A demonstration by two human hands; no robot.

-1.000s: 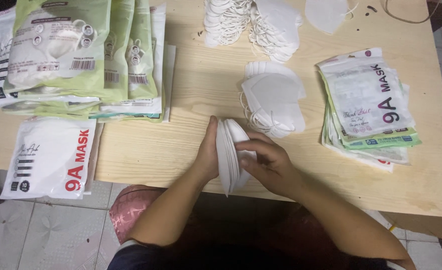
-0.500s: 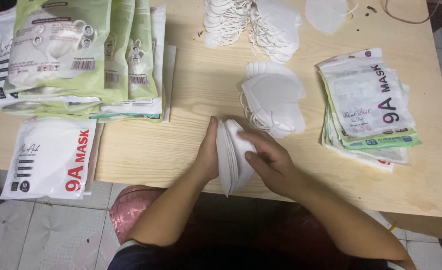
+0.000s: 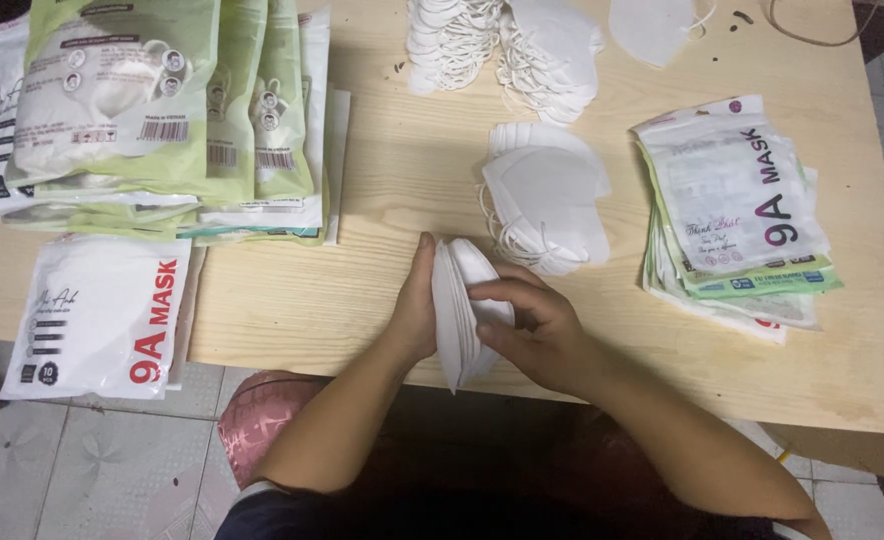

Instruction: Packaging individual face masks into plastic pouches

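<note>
Head view, both hands (image 3: 482, 320) clasping upright mask stack (image 3: 457, 310), lengthwise toward camera

Both hands, left (image 3: 414, 310) & right (image 3: 537, 325), clasp white mask stack (image 3: 459, 310) on table (image 3: 362, 290).

wooden table (image 3: 362, 200) — mask stacks (image 3: 547, 205) | packet piles (image 3: 162, 110)

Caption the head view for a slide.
Both hands, left and right, press a stack of white masks upright at the table edge, between pouches and loose masks.
</note>
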